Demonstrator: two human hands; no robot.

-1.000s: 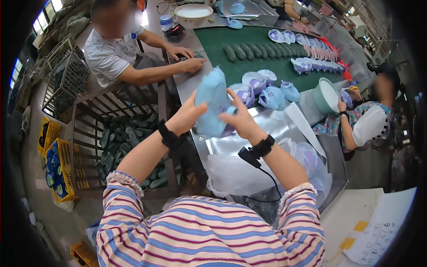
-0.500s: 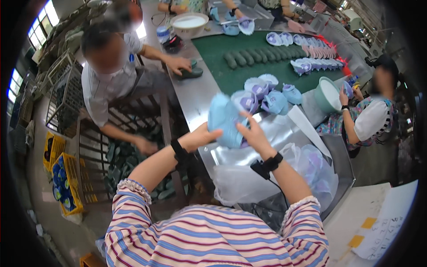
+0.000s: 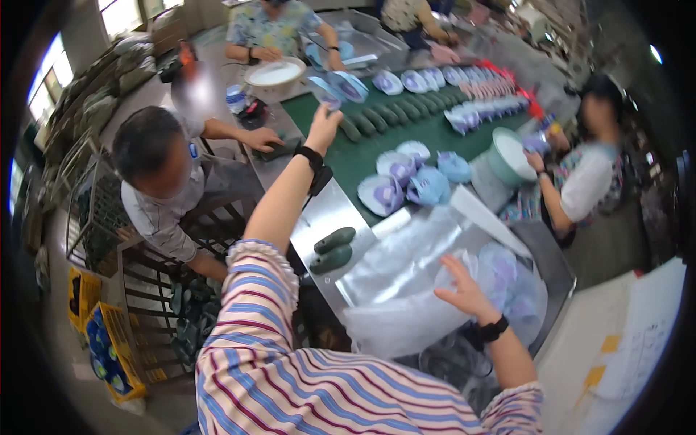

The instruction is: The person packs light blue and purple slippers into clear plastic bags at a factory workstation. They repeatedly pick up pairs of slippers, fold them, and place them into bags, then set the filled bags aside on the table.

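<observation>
My left arm reaches far across the table. The closed fingers of my left hand point(image 3: 324, 130) are at the lower edge of a light blue shoe upper point(image 3: 325, 93). A co-worker's hand is beside a similar upper point(image 3: 351, 87) just past it. My right hand point(image 3: 466, 291) hovers open, fingers spread and holding nothing, above a clear plastic bag point(image 3: 406, 319) and its purple and blue uppers point(image 3: 504, 272). Two dark green shoe lasts point(image 3: 333, 250) lie side by side on the metal table edge, below my left forearm. Several purple and blue uppers point(image 3: 395, 167) are clustered ahead of my right hand.
A green belt point(image 3: 362, 152) carries rows of lasts point(image 3: 391, 114) and uppers point(image 3: 486, 114). Co-workers are at the left, far side and right. A slatted bin point(image 3: 156, 326) of lasts stands at left. Bowls of white liquid point(image 3: 275, 71) sit at far and right edges.
The light blue upper, earlier between both hands over the near table, is now far ahead by my left hand. My right hand has let go and drawn back over the bag. The view has shifted.
</observation>
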